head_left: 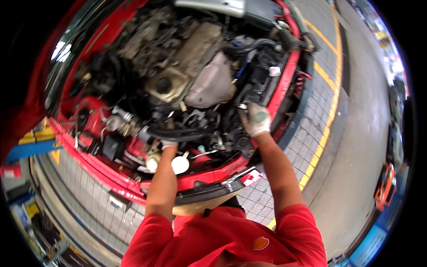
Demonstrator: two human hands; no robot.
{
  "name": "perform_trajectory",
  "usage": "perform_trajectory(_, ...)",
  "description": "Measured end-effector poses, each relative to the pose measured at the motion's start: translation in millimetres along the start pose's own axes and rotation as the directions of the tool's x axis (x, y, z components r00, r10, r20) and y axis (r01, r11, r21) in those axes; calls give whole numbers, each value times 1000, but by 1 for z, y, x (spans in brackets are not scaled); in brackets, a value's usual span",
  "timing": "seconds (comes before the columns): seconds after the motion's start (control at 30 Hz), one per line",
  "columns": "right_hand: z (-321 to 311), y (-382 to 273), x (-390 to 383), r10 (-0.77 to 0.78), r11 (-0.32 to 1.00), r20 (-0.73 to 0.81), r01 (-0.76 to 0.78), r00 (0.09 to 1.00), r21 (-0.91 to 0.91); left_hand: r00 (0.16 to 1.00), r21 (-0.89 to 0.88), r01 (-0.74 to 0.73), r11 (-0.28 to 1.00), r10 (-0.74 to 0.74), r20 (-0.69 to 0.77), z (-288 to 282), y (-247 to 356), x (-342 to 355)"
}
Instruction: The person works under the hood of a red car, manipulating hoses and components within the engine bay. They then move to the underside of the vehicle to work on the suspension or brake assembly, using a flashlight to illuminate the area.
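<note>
Reaching down into the open engine bay (187,66) of a red car (284,84), the left hand (169,143) sits in a light glove, its fingers hidden under a thick black hose (178,133), so I cannot tell whether they grip anything. Just below the wrist lies a round white cap (180,164). The gloved right hand (255,119) rests further right, fingers curled loosely over dark parts near the radiator edge; what they clasp is unclear.

Head view, looking down, close over engine bay (187,80) (fisheye-bent edges)
</note>
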State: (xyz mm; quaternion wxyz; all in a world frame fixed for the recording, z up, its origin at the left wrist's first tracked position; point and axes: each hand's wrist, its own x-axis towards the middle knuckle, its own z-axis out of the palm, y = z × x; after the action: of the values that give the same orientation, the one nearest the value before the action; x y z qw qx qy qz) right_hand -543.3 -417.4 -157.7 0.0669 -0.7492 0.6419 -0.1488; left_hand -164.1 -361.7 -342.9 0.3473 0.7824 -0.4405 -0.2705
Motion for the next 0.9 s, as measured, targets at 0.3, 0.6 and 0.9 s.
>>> perform_trajectory(0.3,-6,-4,0,5,1000,-16,-5,1000,-11,969,-346,242,906,-211,127,-5,27,-7)
perform_trajectory(0.6,-4,1,-2,8,999,-14,-9,1000,-36,929,-465,360,809,-267,256,-12,56,-10)
perform_trajectory(0.9,-4,-10,4,-27,1000,-38,27,999,-9,939,-573,321,754,-331,92,7,7,6)
